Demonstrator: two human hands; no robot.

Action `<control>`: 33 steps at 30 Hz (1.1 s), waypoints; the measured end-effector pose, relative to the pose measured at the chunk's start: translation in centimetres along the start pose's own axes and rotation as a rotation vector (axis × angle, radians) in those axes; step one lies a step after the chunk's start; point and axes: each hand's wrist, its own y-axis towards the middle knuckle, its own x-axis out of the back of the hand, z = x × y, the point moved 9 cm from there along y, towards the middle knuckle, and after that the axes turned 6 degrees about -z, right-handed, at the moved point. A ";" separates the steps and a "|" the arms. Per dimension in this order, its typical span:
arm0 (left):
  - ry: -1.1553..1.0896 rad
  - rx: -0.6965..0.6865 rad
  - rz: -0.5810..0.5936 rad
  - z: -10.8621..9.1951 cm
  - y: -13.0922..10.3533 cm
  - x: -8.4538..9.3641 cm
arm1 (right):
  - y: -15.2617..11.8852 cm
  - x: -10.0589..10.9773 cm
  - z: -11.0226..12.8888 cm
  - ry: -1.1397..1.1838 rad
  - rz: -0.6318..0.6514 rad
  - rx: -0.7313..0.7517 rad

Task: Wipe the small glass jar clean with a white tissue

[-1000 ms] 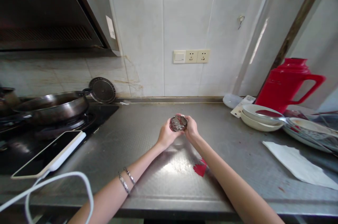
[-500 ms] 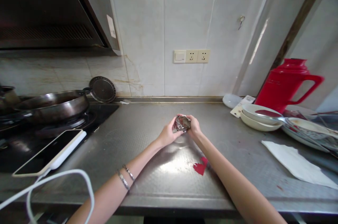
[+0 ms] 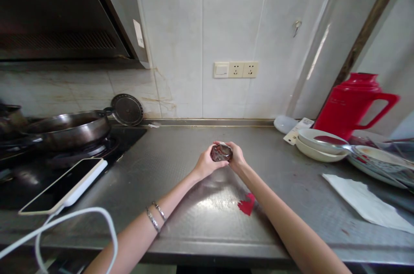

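Both my hands hold one small, round, shiny dark object [image 3: 221,152] over the middle of the steel counter [image 3: 181,149]. It looks crinkled and glossy, like clear film or foil over something dark reddish-brown; its kind I cannot make out. My left hand [image 3: 207,163] curls round its left side, the thumb along the near edge. Against the right side, my right hand [image 3: 236,156] is closed, with its fingertips partly hidden behind the object. Torn red scraps [image 3: 247,204] lie on the counter, close to my right forearm.
A pan [image 3: 74,129] stands on the hob at left, with a phone [image 3: 63,188] and white cable [image 3: 97,210] nearer me. At right are stacked bowls [image 3: 318,152], a red thermos [image 3: 349,106], a plate [image 3: 359,160] with utensils and a white paper sheet [image 3: 365,203].
The round object has tilted slightly and shifted a little left in my hands. The rest of the scene has moved slightly right in view with the camera.
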 end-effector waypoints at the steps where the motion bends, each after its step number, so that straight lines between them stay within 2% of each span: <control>1: 0.032 -0.015 0.003 -0.3 -0.1 -0.1 | 0.0 0.1 0.0 0.007 -0.013 0.011; 4: 0.144 -0.048 -0.044 -1.2 -0.3 0.2 | 0.1 0.3 0.1 0.028 -0.066 0.053; 9: 0.186 -0.044 -0.223 -2.1 -0.6 1.5 | 0.1 0.6 0.0 0.050 -0.160 0.128; 17: 0.194 0.065 -0.337 -0.7 -0.5 3.0 | -0.2 0.4 -0.4 0.028 -0.194 0.225; 20: 0.141 0.099 -0.289 0.5 -0.6 2.2 | 0.3 1.1 -0.5 0.017 -0.220 0.235; 24: -0.039 0.053 -0.069 1.3 -0.4 -0.5 | 1.4 2.4 0.2 0.012 -0.250 0.213; 26: -0.110 0.048 -0.022 1.3 -0.4 -1.1 | 1.8 2.8 0.7 0.004 -0.239 0.196; 30: -0.163 0.114 -0.073 0.9 -0.2 -0.3 | 1.8 2.5 1.4 -0.011 -0.164 0.169; 33: -0.126 0.110 -0.124 0.3 -0.3 0.4 | 1.4 1.6 1.3 -0.012 -0.092 0.143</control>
